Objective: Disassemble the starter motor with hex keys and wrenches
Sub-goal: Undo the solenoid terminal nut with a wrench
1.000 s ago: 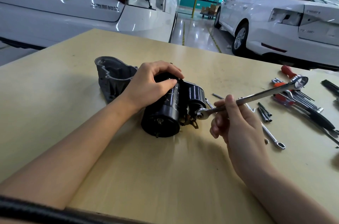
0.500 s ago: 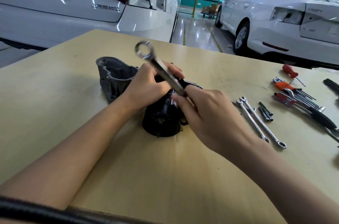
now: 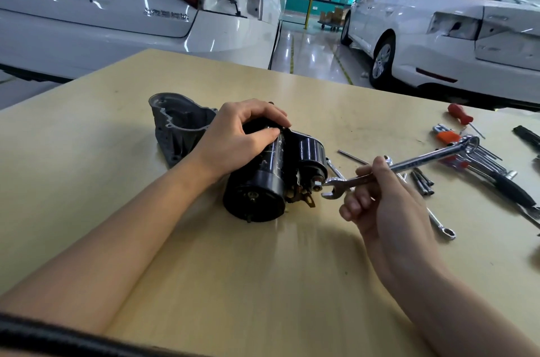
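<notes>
The black starter motor (image 3: 264, 181) lies on its side on the tan table (image 3: 117, 152), its grey nose housing (image 3: 178, 127) pointing away from me. My left hand (image 3: 239, 134) grips the top of the motor body. My right hand (image 3: 377, 199) holds a silver combination wrench (image 3: 409, 164) by its shaft. The wrench's open jaw sits at a nut (image 3: 317, 183) on the solenoid end of the motor, and its ring end points up to the right.
Loose tools lie at the right: more wrenches (image 3: 444, 229), hex keys (image 3: 422, 181), red-handled screwdrivers (image 3: 460, 114) and a black-handled tool (image 3: 514, 187). Two white cars (image 3: 438, 20) stand beyond the table's far edge.
My right hand swung the wrench from over the motor back to the right side. Its open jaw is at the solenoid nut again. My left hand stayed on the motor.
</notes>
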Demonstrator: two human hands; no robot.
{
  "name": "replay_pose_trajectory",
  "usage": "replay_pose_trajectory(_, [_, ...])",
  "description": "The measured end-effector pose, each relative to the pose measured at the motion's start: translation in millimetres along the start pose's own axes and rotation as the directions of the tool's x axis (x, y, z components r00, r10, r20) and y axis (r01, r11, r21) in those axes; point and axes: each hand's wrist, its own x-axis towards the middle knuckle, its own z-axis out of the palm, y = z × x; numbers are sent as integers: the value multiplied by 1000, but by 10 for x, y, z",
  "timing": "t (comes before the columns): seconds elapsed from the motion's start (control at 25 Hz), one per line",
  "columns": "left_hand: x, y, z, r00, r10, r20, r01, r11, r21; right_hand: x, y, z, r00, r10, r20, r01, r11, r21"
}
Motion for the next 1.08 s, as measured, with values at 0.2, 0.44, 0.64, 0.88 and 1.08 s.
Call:
replay_pose_trajectory(0.2, [4,9,3,1000,3,3,-3,1000,5,-14,19,4,1000,16,3,-16,1000,-7])
replay_pose_trajectory(0.44, [-2,12,-2,1000,5,-2,-5,1000,-6,-26,42,-23,999,-46,22,48,993,-104])
replay_pose_trajectory(0.64, [0,-6,-1,1000,12,-2,-12,1000,-11,-12,-82,135,879,-375,296,478,685,-551])
replay_pose_trajectory(0.88, [12,-37,-1,999,41,-3,-41,999,-29,-93,-170,510,630,-237,740,755,-34,-654])
replay_pose_trajectory(1.08, [12,-23,2,1000,26,-2,-26,999,-35,-52,-166,400,594,-383,707,783,72,-618])
